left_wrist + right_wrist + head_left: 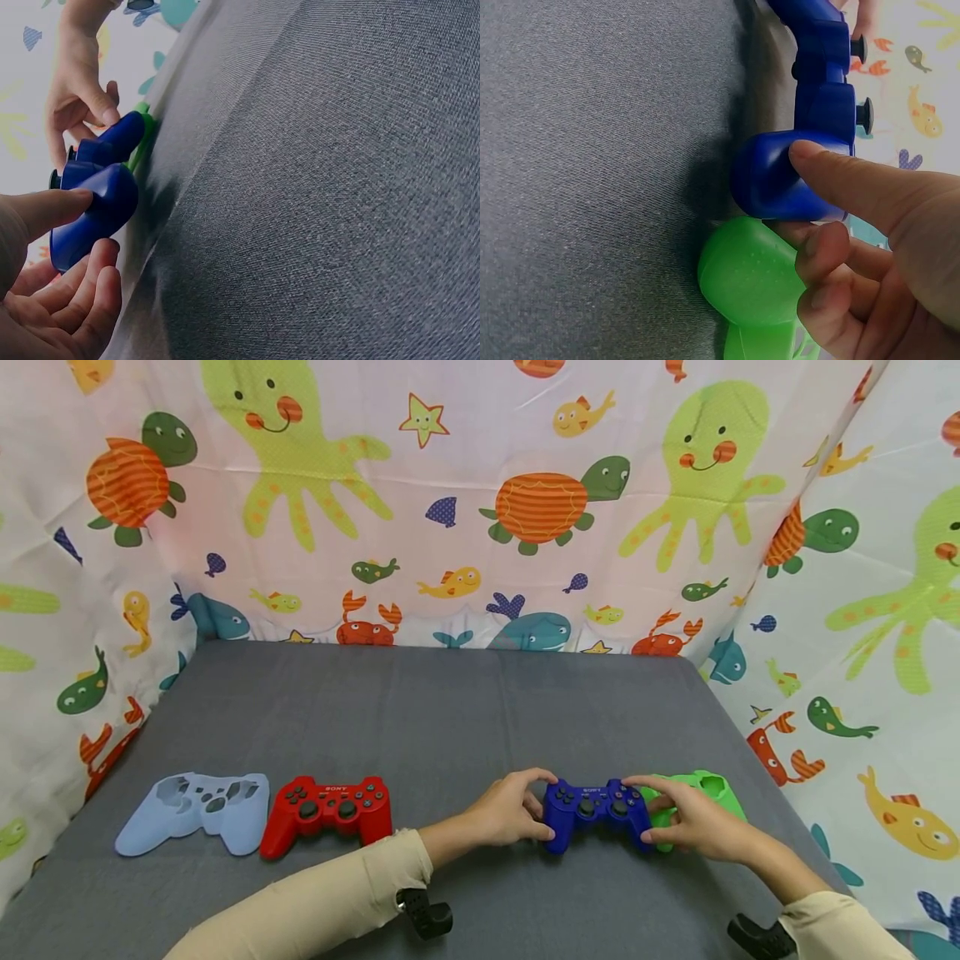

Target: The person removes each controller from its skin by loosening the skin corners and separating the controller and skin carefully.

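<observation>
Both hands hold a blue Sony game controller, buttons and sticks facing up. My left hand pinches its left end, with the thumb on the grip, as the left wrist view shows. At the other end, my right hand pinches the right grip, thumb pressed on the blue plastic. A green controller cover lies right beside it, partly hidden by the right hand. In the right wrist view the rounded end of the green cover sits just below the controller.
To the left on the grey table lie a red Sony controller and a pale blue controller cover, side by side. A printed cloth with sea animals hangs behind the table and along both sides.
</observation>
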The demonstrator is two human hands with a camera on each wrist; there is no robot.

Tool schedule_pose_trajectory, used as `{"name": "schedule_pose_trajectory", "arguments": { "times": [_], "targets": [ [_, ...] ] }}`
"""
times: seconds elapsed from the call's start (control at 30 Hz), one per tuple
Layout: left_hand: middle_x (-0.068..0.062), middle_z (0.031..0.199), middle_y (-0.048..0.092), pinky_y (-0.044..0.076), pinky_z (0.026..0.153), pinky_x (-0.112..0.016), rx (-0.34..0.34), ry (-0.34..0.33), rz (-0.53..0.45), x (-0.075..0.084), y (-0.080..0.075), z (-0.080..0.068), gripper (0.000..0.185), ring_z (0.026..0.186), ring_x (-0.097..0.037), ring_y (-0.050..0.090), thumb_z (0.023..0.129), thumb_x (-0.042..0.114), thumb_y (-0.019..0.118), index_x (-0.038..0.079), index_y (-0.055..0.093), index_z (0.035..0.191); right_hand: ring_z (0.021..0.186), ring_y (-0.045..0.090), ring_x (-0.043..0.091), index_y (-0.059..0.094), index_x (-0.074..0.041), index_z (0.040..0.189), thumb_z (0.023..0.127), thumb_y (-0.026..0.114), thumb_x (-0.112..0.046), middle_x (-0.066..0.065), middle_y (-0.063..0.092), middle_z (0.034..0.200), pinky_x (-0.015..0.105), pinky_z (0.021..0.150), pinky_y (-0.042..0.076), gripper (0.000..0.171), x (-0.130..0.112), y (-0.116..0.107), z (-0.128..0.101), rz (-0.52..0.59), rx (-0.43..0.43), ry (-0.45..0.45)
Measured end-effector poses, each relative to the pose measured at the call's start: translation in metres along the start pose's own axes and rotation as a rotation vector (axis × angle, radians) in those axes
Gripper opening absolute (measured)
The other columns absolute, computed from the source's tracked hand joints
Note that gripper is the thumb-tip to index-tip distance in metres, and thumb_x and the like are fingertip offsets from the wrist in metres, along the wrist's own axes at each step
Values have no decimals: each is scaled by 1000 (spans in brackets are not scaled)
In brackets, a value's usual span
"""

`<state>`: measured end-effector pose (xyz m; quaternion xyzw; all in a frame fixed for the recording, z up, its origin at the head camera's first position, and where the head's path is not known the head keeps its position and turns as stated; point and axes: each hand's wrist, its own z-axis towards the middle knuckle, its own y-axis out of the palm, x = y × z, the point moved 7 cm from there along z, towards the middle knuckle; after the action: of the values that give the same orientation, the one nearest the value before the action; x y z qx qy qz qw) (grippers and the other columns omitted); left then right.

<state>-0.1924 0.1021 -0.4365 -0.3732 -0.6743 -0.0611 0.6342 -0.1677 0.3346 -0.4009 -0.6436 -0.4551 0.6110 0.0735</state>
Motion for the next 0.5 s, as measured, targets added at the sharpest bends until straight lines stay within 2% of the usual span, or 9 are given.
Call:
{"name": "schedule_pose_trajectory", "arguments": {
  "times": [0.27,0.5],
  "targets": [
    [0,85,73,50,59,-27,0,-7,-2,-4,3,-1,65,69,-12,65,79,7,86,20,57,135,50,59,14,38,-1,152,90,77,-16,39,60,125,34,47,54,74,3,3,0,37,-26,2],
    [0,85,73,50,59,-27,7,-11,-2,-6,3,-1,64,69,-11,65,78,6,86,20,57,134,48,56,10,39,0,151,89,78,-15,37,63,121,34,47,53,74,5,3,1,30,-11,-9]
  ]
}}
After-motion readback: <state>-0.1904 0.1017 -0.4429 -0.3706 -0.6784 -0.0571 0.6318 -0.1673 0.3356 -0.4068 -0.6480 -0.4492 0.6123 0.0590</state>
